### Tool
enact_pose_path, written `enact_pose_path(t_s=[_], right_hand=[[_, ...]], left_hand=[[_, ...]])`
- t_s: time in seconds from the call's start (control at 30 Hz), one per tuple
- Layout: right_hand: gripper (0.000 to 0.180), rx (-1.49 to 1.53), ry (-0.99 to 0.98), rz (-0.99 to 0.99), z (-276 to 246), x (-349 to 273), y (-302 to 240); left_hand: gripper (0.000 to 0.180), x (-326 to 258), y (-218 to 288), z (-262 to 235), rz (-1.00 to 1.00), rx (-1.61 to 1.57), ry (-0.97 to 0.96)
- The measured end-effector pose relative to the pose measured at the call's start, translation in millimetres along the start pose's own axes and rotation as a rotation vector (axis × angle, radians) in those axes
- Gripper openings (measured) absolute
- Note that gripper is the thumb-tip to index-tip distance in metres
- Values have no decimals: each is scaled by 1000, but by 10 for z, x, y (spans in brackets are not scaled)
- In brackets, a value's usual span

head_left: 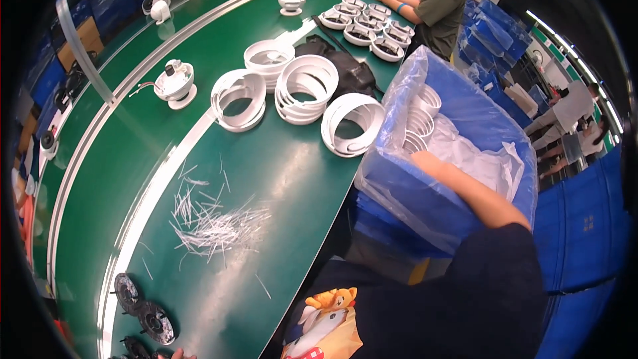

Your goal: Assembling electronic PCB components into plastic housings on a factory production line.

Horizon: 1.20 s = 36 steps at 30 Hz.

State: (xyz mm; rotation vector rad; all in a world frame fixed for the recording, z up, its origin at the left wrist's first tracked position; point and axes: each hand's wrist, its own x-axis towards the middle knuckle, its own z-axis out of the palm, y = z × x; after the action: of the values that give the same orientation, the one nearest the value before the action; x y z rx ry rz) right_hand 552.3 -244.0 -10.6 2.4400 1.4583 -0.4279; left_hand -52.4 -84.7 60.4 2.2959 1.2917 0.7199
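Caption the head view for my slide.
Right hand by white rings inside a plastic-lined blue bin, beside a green worktable.

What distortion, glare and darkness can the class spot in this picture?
In the head view, fisheye distortion bows the metal rail into an arc; glare pales the green table near its middle; darkness fills the corners; the lights at right show as bright white streaks.

A passage is found over the green table [286, 183] between the white rings [299, 114] and the loose strips [212, 229]. Farther back, it is blocked by the rings. Sideways, the right hand [425, 161] is hemmed in by the blue box [458, 73]; from above, the box can be entered. Beside the left hand [179, 355], room is taken by black round parts [159, 324].
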Motion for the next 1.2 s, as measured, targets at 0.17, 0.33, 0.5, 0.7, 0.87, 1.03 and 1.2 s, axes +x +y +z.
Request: enact_pose_path(t_s=[0.17, 0.33, 0.5, 0.7, 0.87, 1.03, 1.2], right_hand=[[42, 0, 254, 48, -986, -609, -449], [52, 234, 825, 256, -1443, -1207, -576], [38, 1533, 1036, -244, -1118, -841, -1443], [32, 2815, 48, -375, -602, 666, -2312], [28, 2867, 145, -227, -364, 1292, -2429], [29, 2524, 431, 53, -371, 1410, -2546], [72, 1859, 848, 212, -265, 1484, -2617]], left_hand=[[57, -1, -102, -24, 64, 90, 17], [57, 221, 261, -22, 5, -3, 19], [56, 13, -24, -56, 15, 50, -1], [48, -49, 31, -81, 17, -6, 38], [47, -43, 82, -59, -64, -108, 92], [49, -19, 82, -35, -62, -94, 111], [54, -31, 3, -39, -26, 30, 1]])
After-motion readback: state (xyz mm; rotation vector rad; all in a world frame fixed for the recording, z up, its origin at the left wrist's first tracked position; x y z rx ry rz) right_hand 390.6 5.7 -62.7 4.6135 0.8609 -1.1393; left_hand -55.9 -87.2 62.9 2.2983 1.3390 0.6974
